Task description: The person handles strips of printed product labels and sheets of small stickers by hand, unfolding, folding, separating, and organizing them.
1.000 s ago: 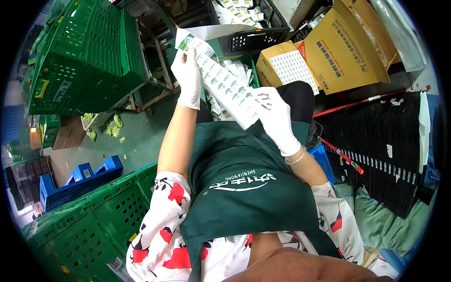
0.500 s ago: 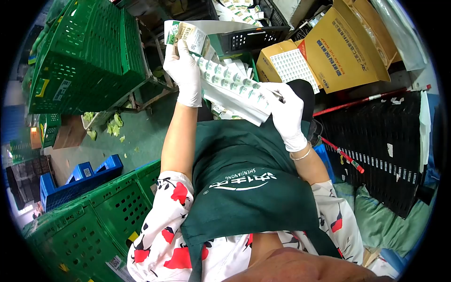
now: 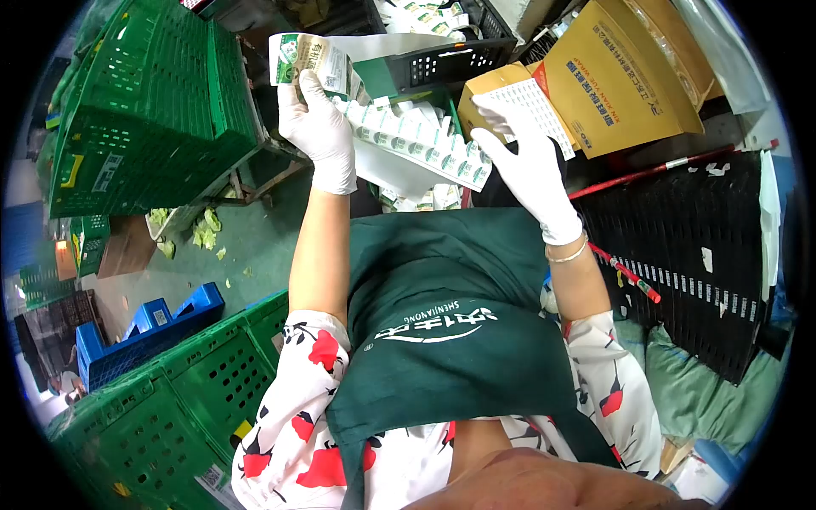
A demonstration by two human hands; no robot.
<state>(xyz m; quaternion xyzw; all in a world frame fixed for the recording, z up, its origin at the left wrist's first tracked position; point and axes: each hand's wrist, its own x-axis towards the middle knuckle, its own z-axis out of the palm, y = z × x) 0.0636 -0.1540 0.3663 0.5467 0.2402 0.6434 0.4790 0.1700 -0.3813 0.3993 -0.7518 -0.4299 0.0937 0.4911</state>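
My left hand (image 3: 319,132), in a white glove, is closed on a white printed label strip (image 3: 304,58) and on a sheet of small green-and-white stickers (image 3: 412,143) hanging to its right. Thumb and fingers pinch them at their upper left. My right hand (image 3: 529,166), gloved too, is apart from the sticker sheet's right end, with thumb and fingers spread. Its fingertips are over a sheet of small printed stickers (image 3: 546,115) that leans on an open cardboard box (image 3: 478,95). No held item shows in the right hand.
A green crate (image 3: 455,110) and a black crate (image 3: 459,64) with labelled white pieces are ahead. Stacked green crates (image 3: 144,110) rise on the left. Black crates (image 3: 680,246) and a red pole (image 3: 625,274) are on the right. Lettuce scraps (image 3: 206,229) lie on the floor.
My right hand has let go of the sticker sheet's right end and moved up and right, its fingers opening. My left hand has shifted slightly left with the strip and sheet.
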